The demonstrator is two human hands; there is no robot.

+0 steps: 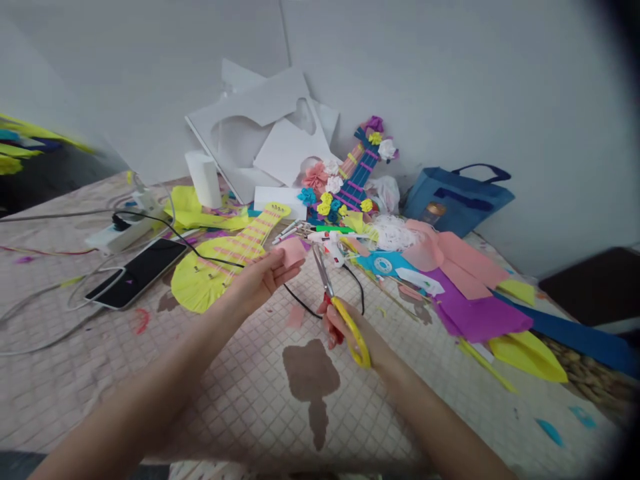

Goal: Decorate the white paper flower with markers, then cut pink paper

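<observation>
My left hand (267,273) pinches a small piece of pink paper (291,253) between thumb and fingers, above the table. Close by on the right, my right hand (340,323) grips a pair of scissors (326,283) with yellow handles, its blades pointing up and away from me. The blades stand a little apart from the paper. A flat scrap of pink paper (296,316) lies on the tabletop below my hands. Behind my left hand rests a yellow paper guitar (200,283) with pink stripes.
A phone (145,270) and a power strip (123,233) with cables lie left. A blue guitar with paper flowers (356,177) leans at the back beside white boards (270,100). Coloured paper sheets (480,313) and a blue bag (450,200) are right. A black cord (363,287) runs behind my hands.
</observation>
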